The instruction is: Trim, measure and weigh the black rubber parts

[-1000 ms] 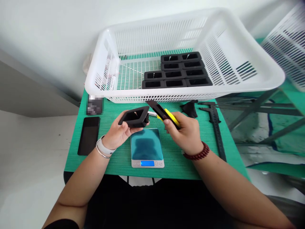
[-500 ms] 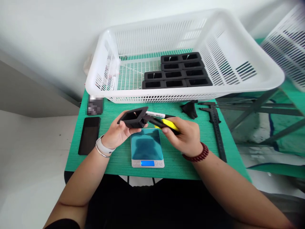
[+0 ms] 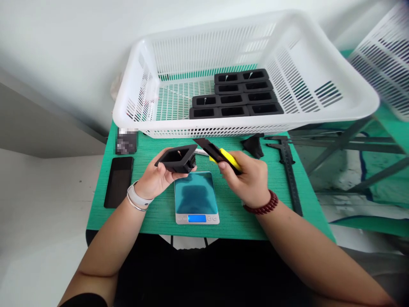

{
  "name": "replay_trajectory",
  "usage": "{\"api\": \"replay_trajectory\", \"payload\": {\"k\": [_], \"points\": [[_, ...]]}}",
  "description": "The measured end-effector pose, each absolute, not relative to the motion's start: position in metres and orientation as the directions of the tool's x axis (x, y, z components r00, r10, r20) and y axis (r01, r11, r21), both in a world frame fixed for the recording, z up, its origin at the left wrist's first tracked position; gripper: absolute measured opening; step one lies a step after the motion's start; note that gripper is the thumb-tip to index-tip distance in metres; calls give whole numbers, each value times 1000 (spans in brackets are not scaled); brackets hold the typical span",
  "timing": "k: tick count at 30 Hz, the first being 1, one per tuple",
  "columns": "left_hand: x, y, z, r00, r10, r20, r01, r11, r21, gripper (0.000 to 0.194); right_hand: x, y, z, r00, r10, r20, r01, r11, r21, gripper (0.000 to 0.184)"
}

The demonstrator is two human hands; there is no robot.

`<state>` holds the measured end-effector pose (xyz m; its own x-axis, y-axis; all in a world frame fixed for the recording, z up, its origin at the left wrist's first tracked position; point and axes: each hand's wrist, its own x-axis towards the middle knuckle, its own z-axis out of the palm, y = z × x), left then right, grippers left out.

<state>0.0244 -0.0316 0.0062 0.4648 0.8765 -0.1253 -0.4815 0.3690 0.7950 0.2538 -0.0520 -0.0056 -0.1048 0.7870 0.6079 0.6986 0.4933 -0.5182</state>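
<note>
My left hand (image 3: 159, 175) is closed around a black hollow rectangular part (image 3: 179, 164), held tilted with its open cavity upward and a small pale bit inside. In my right hand (image 3: 247, 177) is a yellow and black utility knife (image 3: 228, 158), its wide dark blade extended up and to the left. The blade stands just right of the black part, with a small gap between them. Below both hands lies a digital scale (image 3: 196, 194) with a lit blue display. A white pen-like stick (image 3: 201, 152) lies partly hidden behind the knife.
At the back, a white plastic basket (image 3: 211, 123) holds several similar black parts (image 3: 231, 111). A black phone (image 3: 118, 182) and a blurred-out dark item (image 3: 126, 141) lie at left. Right of the knife are black scrap (image 3: 253, 146) and a caliper (image 3: 290, 179) on the green tabletop (image 3: 243, 226).
The knife swung down to the black part's right end half a second ago, and now its blade is raised away again. My left hand kept its grip and shifted slightly left.
</note>
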Motion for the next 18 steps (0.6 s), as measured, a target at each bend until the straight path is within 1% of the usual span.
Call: {"api": "replay_trajectory", "payload": {"k": [5,10,12,15,18], "points": [[24,-31,6,430,889,-155,-478,370,797,60,254,-52,-7,-202,778,594,665,555,-501,26],[25,-30,3,399,906,-141,-504,345,792,57,254,-51,-8,-107,827,551,727,443,-524,30],[25,-29,3,385,912,-142,-506,337,794,56,254,-51,-7,-127,821,556,712,466,-526,31],[26,-29,2,372,919,-131,-524,324,788,52,253,-51,-7,-183,797,575,670,529,-520,26],[25,-29,2,379,917,-123,-534,325,780,50,251,-51,-7,-119,801,586,689,492,-532,22]]}}
